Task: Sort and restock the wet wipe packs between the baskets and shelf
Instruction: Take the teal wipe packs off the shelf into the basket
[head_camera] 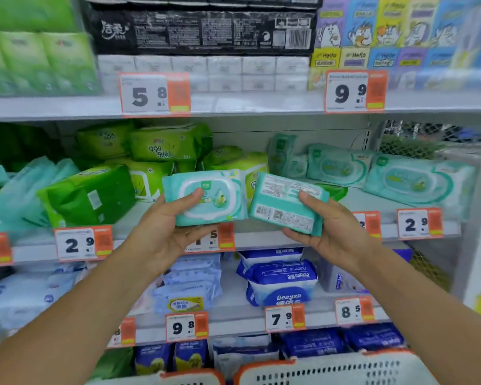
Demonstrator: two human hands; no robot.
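Observation:
My left hand (169,232) grips a teal wet wipe pack (217,201) with its lid side facing me, thumb on the front. My right hand (326,226) grips a second teal pack (278,207) turned back side out, showing its printed label and barcode. Both packs are held side by side in front of the middle shelf (261,237). More teal packs (417,179) lie on that shelf to the right, and green wipe packs (95,195) are piled on its left. Two white baskets with orange rims (331,369) sit at the bottom edge.
Tissue packs fill the top shelf (233,107) behind orange price tags. Blue and white wipe packs (281,282) sit on the lower shelves. A wire mesh panel (417,140) closes the shelf's right end.

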